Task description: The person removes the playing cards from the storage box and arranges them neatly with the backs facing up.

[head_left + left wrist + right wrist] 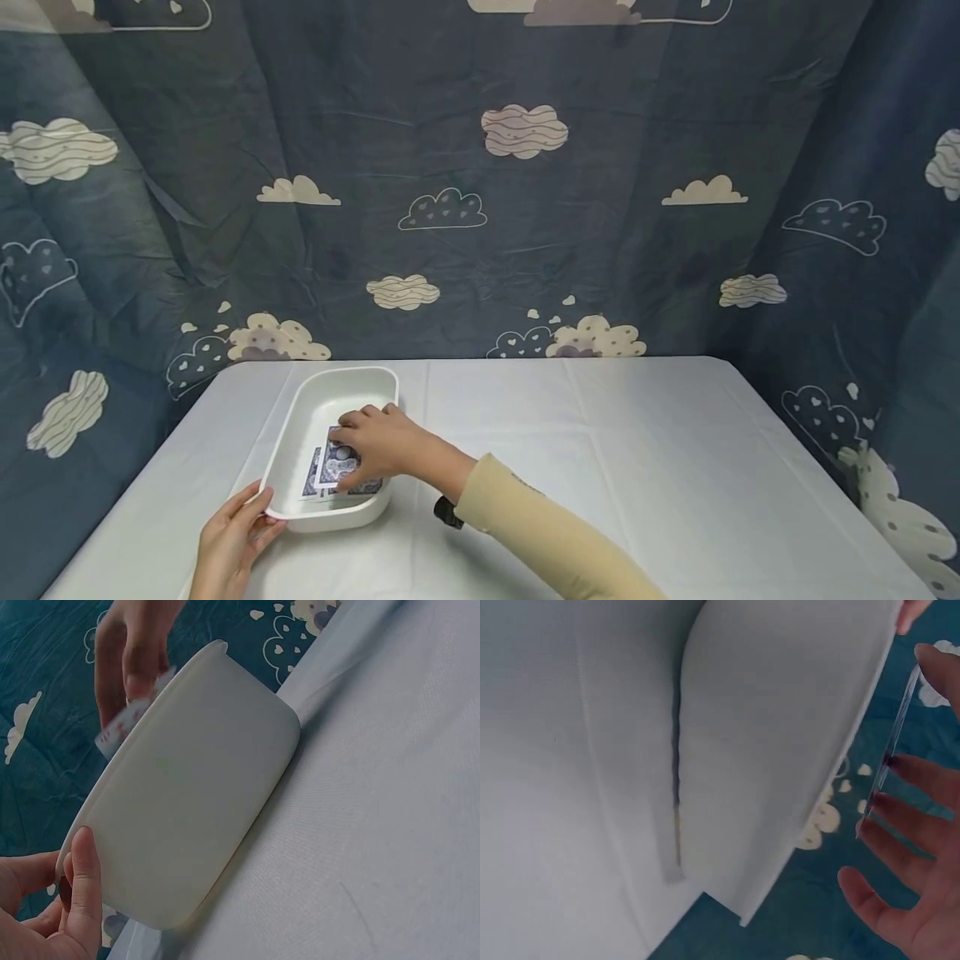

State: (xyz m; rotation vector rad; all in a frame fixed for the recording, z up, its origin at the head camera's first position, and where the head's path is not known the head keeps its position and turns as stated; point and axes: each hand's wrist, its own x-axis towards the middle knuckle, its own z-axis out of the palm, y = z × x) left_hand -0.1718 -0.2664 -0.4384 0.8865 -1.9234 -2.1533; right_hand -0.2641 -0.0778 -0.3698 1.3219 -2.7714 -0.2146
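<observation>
A white plastic tray [330, 523] with rounded corners stands at the left of the table. My left hand [234, 542] pinches the rim at its near left corner, thumb and fingers on either side of the wall. Inside the tray lie blue-backed playing cards [311, 473]. Above them my right hand [384, 446] holds a playing card [339, 467] by its edges. Edge-on in the right wrist view, that card [891, 742] spans from thumb to fingertips. In the left wrist view a card [124, 731] shows over the rim. How many are held, I cannot tell.
A white cloth covers the table [600, 467]. Behind and at both sides hangs a dark blue curtain [450, 83] with a cloud print. A dark band [447, 512] shows at the right wrist, below the beige sleeve [555, 533].
</observation>
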